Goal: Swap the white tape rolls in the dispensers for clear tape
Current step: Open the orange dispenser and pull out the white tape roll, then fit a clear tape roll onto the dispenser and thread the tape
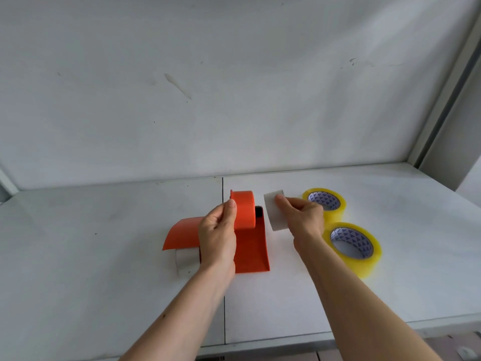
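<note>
The right hand point(303, 216) has its grip closed around a white tape roll point(275, 211), thumb on top near the roll's upper edge and fingers curled behind it; the roll is held just above the bench point(104, 243), out of any dispenser and just to the right of the orange one in the middle. The left hand point(218, 230) has its grip closed on that orange dispenser point(247, 230), thumb pressed against the rounded orange top and fingers wrapped around its left side. The dispenser stands on the bench, with a black toothed part showing at its right edge and a flat orange base reaching toward the person. Just to its left, partly behind the left hand, lies a second orange dispenser point(182, 233) with another white roll point(184, 259) still showing under its curved cover. To the right of the right hand, two clear tape rolls with a yellowish tint lie flat on the bench: the far one point(325, 204) is partly hidden by the right hand, and the near one point(356, 248) sits close to the right forearm. The two touch or nearly touch. A grey wall point(234, 87) rises behind the bench.
</note>
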Action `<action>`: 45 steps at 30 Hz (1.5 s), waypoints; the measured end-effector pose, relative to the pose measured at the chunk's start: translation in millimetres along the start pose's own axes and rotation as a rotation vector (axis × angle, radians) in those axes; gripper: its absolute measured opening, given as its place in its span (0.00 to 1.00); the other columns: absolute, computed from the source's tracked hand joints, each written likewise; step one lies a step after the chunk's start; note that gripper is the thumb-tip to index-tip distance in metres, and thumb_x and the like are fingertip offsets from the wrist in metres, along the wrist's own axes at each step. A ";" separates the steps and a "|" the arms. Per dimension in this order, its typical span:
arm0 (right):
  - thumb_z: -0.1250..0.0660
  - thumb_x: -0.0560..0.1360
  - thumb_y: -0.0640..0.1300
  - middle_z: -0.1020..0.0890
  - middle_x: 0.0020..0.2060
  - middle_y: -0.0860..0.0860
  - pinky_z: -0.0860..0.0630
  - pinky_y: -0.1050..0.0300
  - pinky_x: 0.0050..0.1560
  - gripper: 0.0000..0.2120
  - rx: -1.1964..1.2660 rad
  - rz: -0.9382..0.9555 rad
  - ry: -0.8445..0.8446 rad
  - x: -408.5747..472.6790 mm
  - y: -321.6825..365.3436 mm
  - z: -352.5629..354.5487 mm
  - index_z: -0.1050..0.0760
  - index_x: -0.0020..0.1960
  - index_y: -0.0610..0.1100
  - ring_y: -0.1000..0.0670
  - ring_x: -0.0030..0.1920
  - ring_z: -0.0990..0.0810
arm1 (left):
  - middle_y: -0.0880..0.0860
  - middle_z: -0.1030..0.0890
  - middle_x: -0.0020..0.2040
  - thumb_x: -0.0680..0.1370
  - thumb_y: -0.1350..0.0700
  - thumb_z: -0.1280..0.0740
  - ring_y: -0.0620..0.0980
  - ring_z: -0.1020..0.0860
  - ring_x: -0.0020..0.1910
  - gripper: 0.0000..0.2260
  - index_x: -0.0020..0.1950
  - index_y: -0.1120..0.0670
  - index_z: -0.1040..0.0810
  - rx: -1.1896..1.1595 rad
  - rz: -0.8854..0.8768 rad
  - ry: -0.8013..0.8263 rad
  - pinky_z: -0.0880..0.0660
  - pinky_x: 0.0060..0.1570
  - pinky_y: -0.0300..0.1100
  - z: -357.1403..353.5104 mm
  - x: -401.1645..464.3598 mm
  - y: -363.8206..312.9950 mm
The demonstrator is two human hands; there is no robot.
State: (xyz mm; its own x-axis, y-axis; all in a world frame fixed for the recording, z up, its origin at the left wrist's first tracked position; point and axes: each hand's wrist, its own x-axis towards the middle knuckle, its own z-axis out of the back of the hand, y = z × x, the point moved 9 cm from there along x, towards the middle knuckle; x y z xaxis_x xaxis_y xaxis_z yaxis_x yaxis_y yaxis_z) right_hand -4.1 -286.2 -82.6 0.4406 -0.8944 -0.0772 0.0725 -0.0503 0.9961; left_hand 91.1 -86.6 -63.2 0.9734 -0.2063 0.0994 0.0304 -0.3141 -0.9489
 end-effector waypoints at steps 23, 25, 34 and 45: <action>0.34 0.77 0.47 0.15 0.51 0.47 0.25 0.51 0.53 0.14 -0.473 0.199 0.030 12.2 8.3 14.7 0.19 0.60 0.43 0.45 0.54 0.20 | 0.48 0.23 0.35 0.79 0.53 0.32 0.45 0.29 0.39 0.10 0.39 0.55 0.17 -0.014 0.088 -0.007 0.30 0.47 0.41 -3.8 7.0 22.8; 0.31 0.75 0.48 0.16 0.48 0.49 0.26 0.52 0.48 0.15 -0.523 0.189 -0.024 7.0 10.4 34.5 0.19 0.59 0.45 0.46 0.51 0.20 | 0.52 0.26 0.38 0.79 0.53 0.32 0.47 0.32 0.40 0.11 0.39 0.56 0.19 -0.006 0.081 0.010 0.33 0.45 0.42 -4.9 4.8 20.8; 0.26 0.67 0.47 0.17 0.52 0.45 0.30 0.52 0.59 0.15 -1.185 0.055 -0.025 -19.9 -16.8 85.6 0.25 0.51 0.45 0.42 0.58 0.22 | 0.53 0.28 0.45 0.74 0.45 0.29 0.51 0.33 0.44 0.13 0.41 0.55 0.19 -0.010 0.073 0.105 0.35 0.47 0.46 -8.0 -9.9 18.3; 0.25 0.69 0.41 0.19 0.38 0.41 0.23 0.47 0.43 0.09 -0.536 0.129 0.022 -41.3 12.8 89.3 0.17 0.46 0.38 0.39 0.44 0.22 | 0.54 0.31 0.42 0.76 0.47 0.31 0.52 0.35 0.43 0.13 0.41 0.56 0.20 0.025 0.101 0.148 0.37 0.46 0.45 -4.6 -22.4 22.0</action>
State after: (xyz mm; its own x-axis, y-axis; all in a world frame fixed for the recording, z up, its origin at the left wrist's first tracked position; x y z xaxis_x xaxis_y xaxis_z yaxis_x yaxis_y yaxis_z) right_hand -101.3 -289.6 -62.9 0.4946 -0.8683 0.0373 0.4596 0.2977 0.8367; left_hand 68.9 -93.2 -85.0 0.9278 -0.3704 0.0446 -0.0582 -0.2618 -0.9634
